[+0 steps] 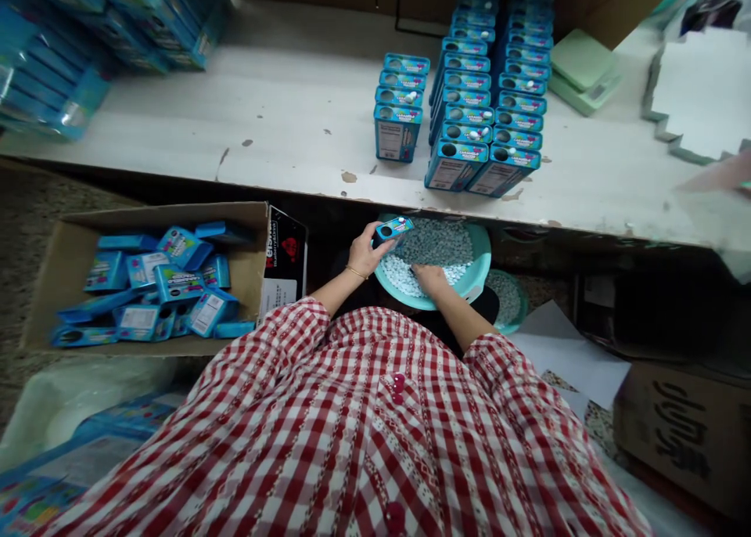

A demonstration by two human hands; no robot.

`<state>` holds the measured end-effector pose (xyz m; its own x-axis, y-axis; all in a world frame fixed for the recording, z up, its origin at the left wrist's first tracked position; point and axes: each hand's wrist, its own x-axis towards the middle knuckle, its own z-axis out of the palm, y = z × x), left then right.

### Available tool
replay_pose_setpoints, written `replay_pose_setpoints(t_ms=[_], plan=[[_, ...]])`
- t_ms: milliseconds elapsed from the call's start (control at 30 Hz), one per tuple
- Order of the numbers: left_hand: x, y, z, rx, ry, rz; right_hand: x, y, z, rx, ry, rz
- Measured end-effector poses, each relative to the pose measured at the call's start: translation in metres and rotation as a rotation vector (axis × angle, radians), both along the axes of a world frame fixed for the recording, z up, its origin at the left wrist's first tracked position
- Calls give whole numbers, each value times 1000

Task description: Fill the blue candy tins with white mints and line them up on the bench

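Note:
My left hand is wrapped round a small blue candy tin, its dark round opening facing up. The tin is over the left rim of a turquoise basin. Small white candies fill the basin. In it, at the near side, my right hand reaches down with the fingers curled into the candies. Whatever those fingers hold is hidden from view.
Rows of blue tins stand on the white table, beside a light green scale. Left of me, a cardboard box holds loose tins. Wrapped tin packs lie far left. A second basin sits lower right.

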<state>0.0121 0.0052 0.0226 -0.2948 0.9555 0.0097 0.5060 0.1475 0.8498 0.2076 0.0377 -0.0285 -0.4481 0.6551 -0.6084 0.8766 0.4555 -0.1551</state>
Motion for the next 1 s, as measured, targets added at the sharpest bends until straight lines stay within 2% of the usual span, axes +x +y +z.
replay_pose_setpoints(t_ms=[133, 233, 333, 500, 600, 733, 900, 1000], plan=[[-2, 3, -1, 14, 5, -19, 17, 5, -2, -43, 50, -9], [-2, 5, -1, 28, -3, -36, 35, 8, 8, -41, 162, -52], [1, 8, -3, 26, -7, -46, 53, 11, 28, -32, 374, -137], [13, 13, -10, 22, 40, -108, 72, 20, 81, -30, 593, -203], [21, 12, -14, -1, 93, -165, 67, 23, 113, 1, 535, -205], [28, 9, -16, -25, 153, -253, 41, 24, 147, 98, 279, -115], [32, 8, -15, -52, 189, -310, 6, 22, 171, 143, 27, -34], [31, 8, -16, -61, 188, -297, 5, 20, 181, 156, -14, -36]])
